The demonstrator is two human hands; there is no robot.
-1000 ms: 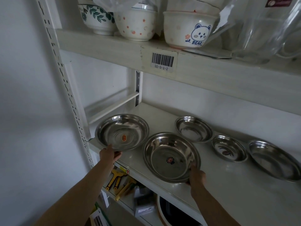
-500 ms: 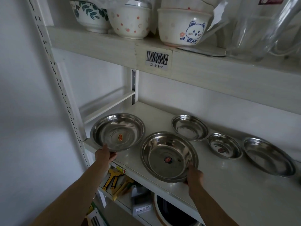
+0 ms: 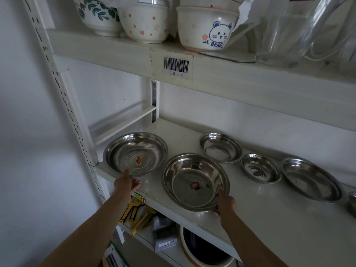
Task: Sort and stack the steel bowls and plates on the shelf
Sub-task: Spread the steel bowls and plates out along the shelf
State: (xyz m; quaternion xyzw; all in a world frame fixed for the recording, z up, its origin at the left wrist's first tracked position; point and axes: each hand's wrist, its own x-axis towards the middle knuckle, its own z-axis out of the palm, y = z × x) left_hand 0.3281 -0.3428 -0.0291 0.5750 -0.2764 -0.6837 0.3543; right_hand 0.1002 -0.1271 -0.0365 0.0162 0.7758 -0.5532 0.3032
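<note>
Several steel dishes lie on the white shelf [image 3: 260,214]. At the far left a large steel plate [image 3: 134,153] with a red sticker overhangs the front edge; my left hand [image 3: 126,184] pinches its near rim, thumb on top. To its right a second large steel plate [image 3: 194,180] with a sticker sits near the front; my right hand [image 3: 225,204] grips its near right rim. Behind it stands a small steel bowl [image 3: 220,147]. Further right come a small steel dish [image 3: 260,168] and a wide steel plate [image 3: 311,179].
The upper shelf [image 3: 212,74] carries ceramic bowls [image 3: 204,27] and a clear jug [image 3: 294,29] low overhead. A perforated white upright [image 3: 63,97] and wall close off the left. Yellow tools [image 3: 134,214] and a dark pot [image 3: 204,247] sit below. Another steel item [image 3: 352,204] peeks in at right.
The view has shifted slightly. Both hands stay on the rims of the same two large plates; the plates show no clear movement on the shelf.
</note>
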